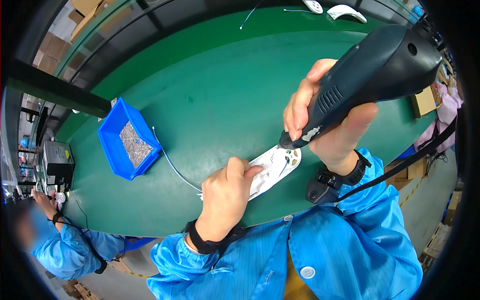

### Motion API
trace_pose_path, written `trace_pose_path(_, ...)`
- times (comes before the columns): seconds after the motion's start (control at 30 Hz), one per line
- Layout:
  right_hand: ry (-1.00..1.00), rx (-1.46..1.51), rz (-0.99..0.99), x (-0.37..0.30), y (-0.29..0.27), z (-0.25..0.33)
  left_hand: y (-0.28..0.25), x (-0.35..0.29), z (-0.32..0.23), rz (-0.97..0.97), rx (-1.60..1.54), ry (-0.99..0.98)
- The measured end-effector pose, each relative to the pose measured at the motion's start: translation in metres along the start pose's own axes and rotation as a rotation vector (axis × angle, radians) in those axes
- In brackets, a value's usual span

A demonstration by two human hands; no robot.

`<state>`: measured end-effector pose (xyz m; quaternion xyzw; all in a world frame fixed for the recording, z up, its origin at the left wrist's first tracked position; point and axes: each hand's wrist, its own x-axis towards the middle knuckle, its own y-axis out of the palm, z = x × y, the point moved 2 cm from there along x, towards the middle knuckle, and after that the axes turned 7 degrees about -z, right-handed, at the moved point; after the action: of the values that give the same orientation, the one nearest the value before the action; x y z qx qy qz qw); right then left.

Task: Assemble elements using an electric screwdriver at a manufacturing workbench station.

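My right hand (pixel 330 117) is wrapped round a black electric screwdriver (pixel 370 70), which slants down to the left. Its tip meets the far end of a white plastic housing (pixel 275 167) lying on the green table. My left hand (pixel 227 192) grips the housing's near left end, thumb pressed on its inner side. Small round metal parts show in the housing near the tool's tip. From beside my left hand, a thin white cable (pixel 172 164) runs out toward a blue bin (pixel 107 142). Small silvery screws (pixel 134 144) fill part of that bin.
White plastic covers (pixel 346 13) and a thin cable (pixel 250 17) lie on the far side of the green table (pixel 210 80). A dark post (pixel 60 87) stands behind the bin. At the left, a co-worker in blue (pixel 70 250) sits near a black box-shaped device (pixel 57 162).
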<state>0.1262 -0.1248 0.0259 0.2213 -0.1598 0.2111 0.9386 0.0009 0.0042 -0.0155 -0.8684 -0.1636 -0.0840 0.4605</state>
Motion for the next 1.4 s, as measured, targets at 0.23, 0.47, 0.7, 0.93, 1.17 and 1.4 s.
trace_pose_path(0.23, -0.007, 0.023, -0.014, -0.001, 0.000, 0.001, 0.001, 0.004, 0.001, 0.013, -0.085, -0.017)
trace_pose_path(0.47, 0.021, -0.026, 0.015, -0.002, 0.003, -0.004, 0.002, 0.002, 0.002, -0.024, -0.063, 0.030)
trace_pose_path(0.7, 0.021, -0.021, 0.006, -0.004, 0.007, -0.009, 0.003, 0.004, 0.004, -0.088, -0.079, 0.090)
trace_pose_path(0.93, -0.010, 0.105, 0.002, -0.001, 0.004, -0.003, 0.001, 0.002, 0.006, -0.121, -0.119, 0.128)
trace_pose_path(1.17, -0.083, 0.406, 0.117, -0.005, 0.016, 0.030, -0.021, 0.016, -0.016, -0.183, -0.012, 0.321)
trace_pose_path(1.4, -0.049, 0.463, 0.229, -0.007, 0.022, 0.035, -0.016, 0.013, -0.022, -0.226, -0.148, 0.346)
